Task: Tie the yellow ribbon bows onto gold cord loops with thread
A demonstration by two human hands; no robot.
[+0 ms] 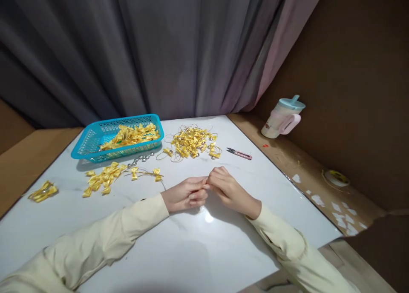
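My left hand (188, 195) and my right hand (230, 191) meet above the white table, fingertips pinched together. What they hold, if anything, is hidden by the fingers. Just behind my left wrist lie two yellow ribbon bows (156, 174) with thin cord, one end of which runs toward that wrist. A loose group of yellow bows (104, 178) lies left of them, and several silver beads (140, 159) sit behind. Farther back is a heap of yellow bows with beads and cord loops (191, 142). Thread snips (239, 153) with pink handles lie right of the heap.
A blue plastic basket (118, 153) with more yellow bows stands at the back left. A yellow bundle (44, 191) lies near the left edge. Beyond the table's right edge are a lidded cup (276, 122), a tape roll (337, 178) and white scraps (337, 208). Grey curtains (172, 50) hang behind.
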